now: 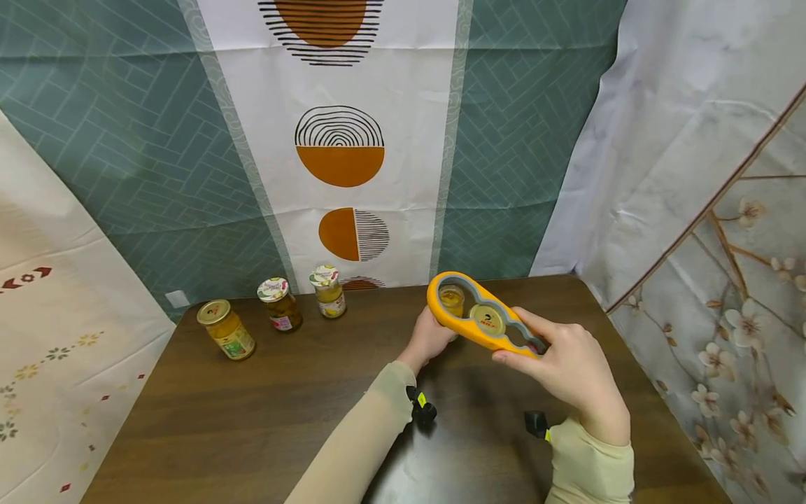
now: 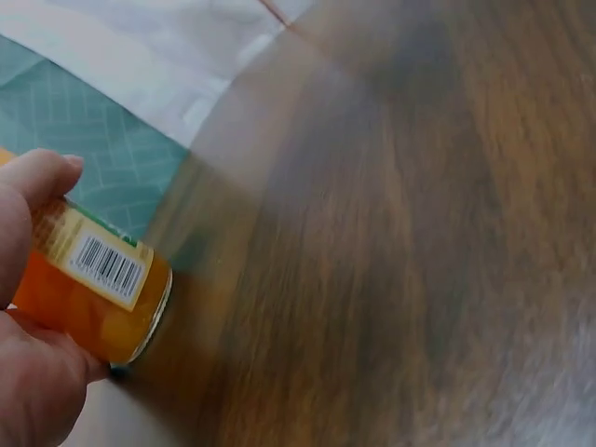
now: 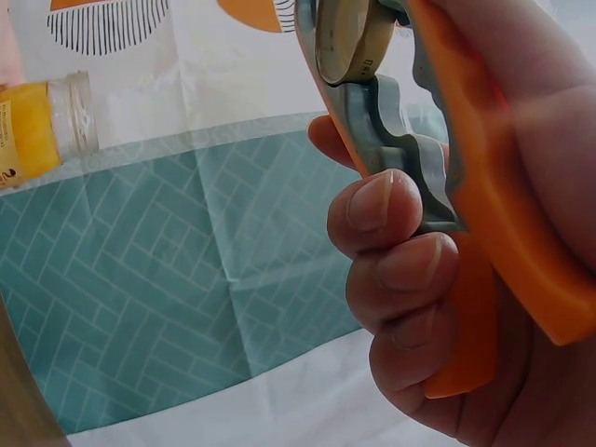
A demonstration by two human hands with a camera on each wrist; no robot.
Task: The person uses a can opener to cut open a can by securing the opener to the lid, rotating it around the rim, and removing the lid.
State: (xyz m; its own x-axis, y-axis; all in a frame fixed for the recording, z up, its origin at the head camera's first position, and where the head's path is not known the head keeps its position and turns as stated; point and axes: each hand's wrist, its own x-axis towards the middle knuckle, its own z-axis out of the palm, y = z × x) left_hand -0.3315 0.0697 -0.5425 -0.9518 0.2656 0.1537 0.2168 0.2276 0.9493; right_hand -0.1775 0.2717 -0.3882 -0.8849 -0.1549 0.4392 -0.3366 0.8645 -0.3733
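My right hand (image 1: pixel 579 364) grips the handles of an orange and grey jar opener (image 1: pixel 469 329), its fingers curled round them in the right wrist view. A gold lid (image 1: pixel 488 319) is caught between the opener's grey inner edges. My left hand (image 1: pixel 427 337) holds a glass jar (image 2: pixel 112 298) of yellow-orange fruit with a barcode label. Through the opener's loop, part of that jar shows in the head view. In the right wrist view the jar's glass neck (image 3: pixel 74 112) is bare, without a lid, and stands apart from the opener.
On the left of the brown table (image 1: pixel 283 420) stand a gold-lidded jar (image 1: pixel 229 332) of yellow fruit, a dark jar (image 1: pixel 282 308) and a paler jar (image 1: pixel 329 294), both with patterned lids. Behind the table hangs a green and white cloth (image 1: pixel 403 140); more cloth hangs at both sides.
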